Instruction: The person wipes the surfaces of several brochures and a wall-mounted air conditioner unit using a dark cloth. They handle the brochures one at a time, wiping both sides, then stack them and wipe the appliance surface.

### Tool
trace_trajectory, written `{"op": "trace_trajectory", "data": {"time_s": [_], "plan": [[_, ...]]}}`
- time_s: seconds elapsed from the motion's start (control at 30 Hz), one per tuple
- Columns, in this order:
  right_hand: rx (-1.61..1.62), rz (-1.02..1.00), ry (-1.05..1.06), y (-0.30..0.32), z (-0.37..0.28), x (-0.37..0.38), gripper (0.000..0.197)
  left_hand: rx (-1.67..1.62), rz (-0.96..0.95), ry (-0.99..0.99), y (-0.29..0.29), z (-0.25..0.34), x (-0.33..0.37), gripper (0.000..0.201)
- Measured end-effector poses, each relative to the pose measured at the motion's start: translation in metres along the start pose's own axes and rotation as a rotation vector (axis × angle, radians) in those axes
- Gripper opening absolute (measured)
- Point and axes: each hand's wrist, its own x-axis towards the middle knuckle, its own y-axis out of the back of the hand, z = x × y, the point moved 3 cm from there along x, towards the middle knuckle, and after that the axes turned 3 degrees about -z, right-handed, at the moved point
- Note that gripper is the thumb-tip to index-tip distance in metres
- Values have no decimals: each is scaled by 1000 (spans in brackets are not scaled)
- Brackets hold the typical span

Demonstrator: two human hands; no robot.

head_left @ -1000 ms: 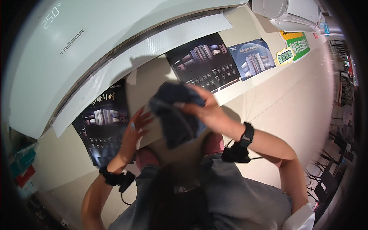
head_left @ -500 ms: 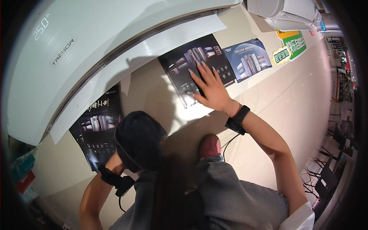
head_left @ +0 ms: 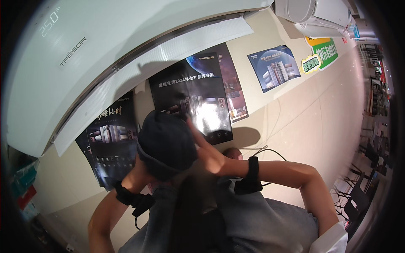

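A rounded, dark navy cloth bundle [head_left: 166,145], shaped much like a soft cap, is between my hands above my lap. My left hand [head_left: 142,172] grips it from the lower left, most of its fingers hidden behind the cloth. Against its right side presses my right hand [head_left: 210,155], slightly blurred, one finger reaching up along the cloth. Beyond the bundle lies a glossy black poster [head_left: 185,84] with a blue planet and product pictures. A brownish-purple sheet [head_left: 237,99] sticks out from under its right edge. Another dark poster [head_left: 112,133] is at the left, beside my left hand.
A large white air conditioner [head_left: 97,29] spans the upper left, its flap [head_left: 202,40] hanging over the posters. To the right are a blue leaflet [head_left: 276,69], a green sign [head_left: 327,55] and a second white unit [head_left: 312,12]. A black cable [head_left: 276,152] runs by my foot.
My right hand has left the middle poster and come down left to the cloth bundle. The bundle has shifted right and up. The middle poster lies farther left, a second sheet showing beside it.
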Motion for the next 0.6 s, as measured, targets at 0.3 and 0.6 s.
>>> {"op": "trace_trajectory", "data": {"time_s": [0.3, 0.6], "plan": [[163, 26, -208, 37, -54, 19, 77, 305, 331, -117, -28, 9, 24, 47], [-815, 256, -232, 106, -42, 40, 69, 361, 598, 37, 26, -37, 29, 50]]}}
